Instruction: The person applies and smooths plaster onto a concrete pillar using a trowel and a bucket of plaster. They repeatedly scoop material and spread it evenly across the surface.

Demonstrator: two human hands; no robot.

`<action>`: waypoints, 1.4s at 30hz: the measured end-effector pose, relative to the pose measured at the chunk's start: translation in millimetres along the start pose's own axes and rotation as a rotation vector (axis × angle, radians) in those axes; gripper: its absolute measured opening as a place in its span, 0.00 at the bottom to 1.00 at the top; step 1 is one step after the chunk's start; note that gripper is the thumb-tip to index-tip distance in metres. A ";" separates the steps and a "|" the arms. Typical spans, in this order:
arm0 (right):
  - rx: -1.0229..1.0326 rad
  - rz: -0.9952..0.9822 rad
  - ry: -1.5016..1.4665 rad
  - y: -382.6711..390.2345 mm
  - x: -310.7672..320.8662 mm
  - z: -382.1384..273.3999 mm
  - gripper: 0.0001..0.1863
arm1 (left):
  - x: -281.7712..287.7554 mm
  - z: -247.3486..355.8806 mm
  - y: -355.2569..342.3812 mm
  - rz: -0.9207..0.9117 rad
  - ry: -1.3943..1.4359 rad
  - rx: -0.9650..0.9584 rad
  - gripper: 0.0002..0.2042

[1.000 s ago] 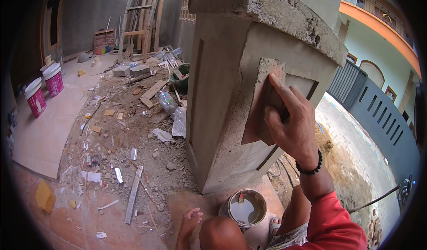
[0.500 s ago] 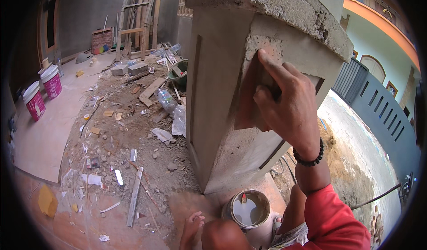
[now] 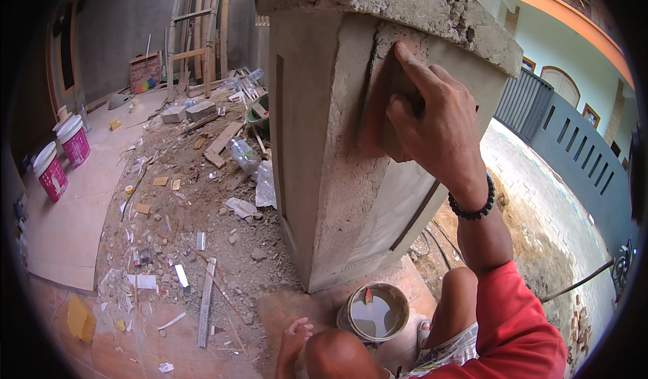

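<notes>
Your right hand grips the float against the pillar, just under its cap and higher than a second ago, while your left hand hangs half-open by your knee. Below, the bucket holds grey liquid (something red shows in it); farther left, two pink pails bear white print too small to read.

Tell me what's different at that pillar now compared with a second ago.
The right hand, holding a flat reddish-brown tool, has moved up the face of the square grey cement pillar and is now close under its rough grey ledge. Nothing was visibly taken up or let go. The empty left hand stays low by the bare knee; the round grey-rimmed bucket stays at the pillar's foot.
</notes>
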State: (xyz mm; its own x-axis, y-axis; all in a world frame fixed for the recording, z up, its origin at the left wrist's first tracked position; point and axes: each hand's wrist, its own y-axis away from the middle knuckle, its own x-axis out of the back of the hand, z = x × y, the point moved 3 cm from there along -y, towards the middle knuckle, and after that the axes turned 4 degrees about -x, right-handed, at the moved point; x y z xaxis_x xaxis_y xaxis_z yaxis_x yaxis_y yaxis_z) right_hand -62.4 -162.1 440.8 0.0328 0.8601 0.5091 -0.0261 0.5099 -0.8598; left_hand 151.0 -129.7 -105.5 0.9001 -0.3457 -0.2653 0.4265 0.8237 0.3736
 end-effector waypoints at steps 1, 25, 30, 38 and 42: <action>-0.025 -0.030 0.032 3.3 -2.2 -1.3 0.31 | -0.5 -0.5 -1.2 -0.003 -0.005 -0.001 0.20; -0.011 -0.215 -0.168 74.2 8.4 8.2 0.32 | 1.8 11.2 8.7 -0.008 -0.032 -0.017 0.21; -0.017 0.124 -0.072 -6.6 10.6 46.6 0.29 | -14.3 2.5 -3.0 -0.047 -0.084 -0.069 0.22; -0.095 -0.214 -0.173 64.9 0.4 25.7 0.31 | 11.7 -43.5 -29.3 -0.074 -0.063 -0.080 0.22; 0.002 0.039 -0.089 13.8 11.2 28.3 0.30 | -5.1 -29.6 -20.7 -0.068 -0.072 -0.083 0.21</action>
State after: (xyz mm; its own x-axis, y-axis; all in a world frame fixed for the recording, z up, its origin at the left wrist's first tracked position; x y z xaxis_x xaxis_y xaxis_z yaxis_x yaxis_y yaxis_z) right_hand -90.6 -145.1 435.8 -0.0567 0.8770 0.4771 -0.0278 0.4763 -0.8788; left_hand 134.9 -131.7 -138.2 0.8747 -0.4310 -0.2217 0.4805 0.8307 0.2810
